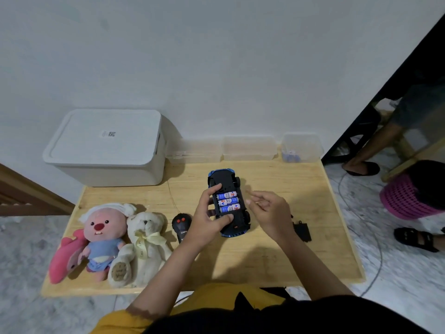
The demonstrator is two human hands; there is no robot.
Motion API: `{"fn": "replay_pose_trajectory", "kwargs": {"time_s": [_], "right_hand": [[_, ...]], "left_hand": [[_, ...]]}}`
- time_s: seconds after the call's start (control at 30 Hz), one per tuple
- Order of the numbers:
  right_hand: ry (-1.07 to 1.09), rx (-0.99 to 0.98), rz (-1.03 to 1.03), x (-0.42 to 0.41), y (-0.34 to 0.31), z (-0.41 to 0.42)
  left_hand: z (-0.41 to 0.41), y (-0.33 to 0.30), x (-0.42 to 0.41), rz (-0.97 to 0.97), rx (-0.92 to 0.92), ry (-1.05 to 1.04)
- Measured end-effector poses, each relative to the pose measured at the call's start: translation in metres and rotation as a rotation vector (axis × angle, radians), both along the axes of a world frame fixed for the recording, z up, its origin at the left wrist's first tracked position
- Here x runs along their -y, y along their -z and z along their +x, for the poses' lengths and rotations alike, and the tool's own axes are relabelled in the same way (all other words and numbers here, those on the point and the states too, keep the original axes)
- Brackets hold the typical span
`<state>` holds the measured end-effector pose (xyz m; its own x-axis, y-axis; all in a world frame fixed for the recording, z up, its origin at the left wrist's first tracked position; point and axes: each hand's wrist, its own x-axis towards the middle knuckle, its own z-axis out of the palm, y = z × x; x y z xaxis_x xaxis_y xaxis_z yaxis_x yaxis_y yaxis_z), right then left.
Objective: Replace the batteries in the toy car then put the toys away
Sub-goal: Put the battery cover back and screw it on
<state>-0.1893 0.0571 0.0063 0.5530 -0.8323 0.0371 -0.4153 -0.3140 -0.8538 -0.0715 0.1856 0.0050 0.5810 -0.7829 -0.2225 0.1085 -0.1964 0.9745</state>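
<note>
Wooden table (313, 213) carries everything you have out: a white lidded storage box (106, 145) at the back left, three clear tubs (249, 148) along the wall, and plush toys (108, 239) at the front left. Your left hand (207, 222) grips the upturned blue toy car (228, 201) at mid-table, thumb and fingers curled round its open compartment, where three batteries (227, 202) sit side by side. Your right hand (267, 208) hovers just beside the car, fingers loosely bent, holding nothing. A black remote (180, 225) lies left of your wrist, the battery cover (302, 231) to the right
</note>
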Motion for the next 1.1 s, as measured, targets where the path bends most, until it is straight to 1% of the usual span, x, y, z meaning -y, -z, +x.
{"fn": "replay_pose_trajectory", "kwargs": {"time_s": [0.07,0.13,0.23,0.33,0.4,0.43,0.63,0.77,0.9,1.0,1.1], "right_hand": [[0.085,-0.150,-0.036,0.005,0.012,-0.017],[0.179,-0.260,-0.043,0.013,0.025,-0.037],[0.258,-0.446,-0.058,0.029,0.043,-0.070],[0.325,-0.660,0.080,0.036,0.050,-0.092],[0.286,-0.784,0.163,0.036,0.052,-0.100],[0.269,-0.808,0.188,0.035,0.052,-0.101],[0.286,-0.698,0.260,0.038,0.054,-0.107],[0.353,-0.476,0.241,0.038,0.056,-0.110],[0.430,-0.359,0.220,0.037,0.051,-0.106],[0.441,-0.233,0.272,0.038,0.038,-0.096],[0.400,-0.048,0.353,0.036,0.019,-0.081]], "left_hand": [[-0.003,0.004,-0.003,0.026,-0.028,0.003],[-0.006,0.008,-0.005,0.049,-0.070,0.015],[-0.012,0.012,-0.007,0.062,-0.113,0.033],[-0.017,0.013,-0.008,0.079,-0.134,0.047],[-0.020,0.014,-0.008,0.083,-0.147,0.051],[-0.022,0.014,-0.008,0.085,-0.148,0.055],[-0.028,0.018,-0.010,0.107,-0.141,0.085],[-0.029,0.020,-0.013,0.119,-0.132,0.086],[-0.025,0.020,-0.015,0.114,-0.133,0.066],[-0.023,0.019,-0.015,0.116,-0.121,0.046],[-0.019,0.020,-0.012,0.115,-0.112,0.034]]}}
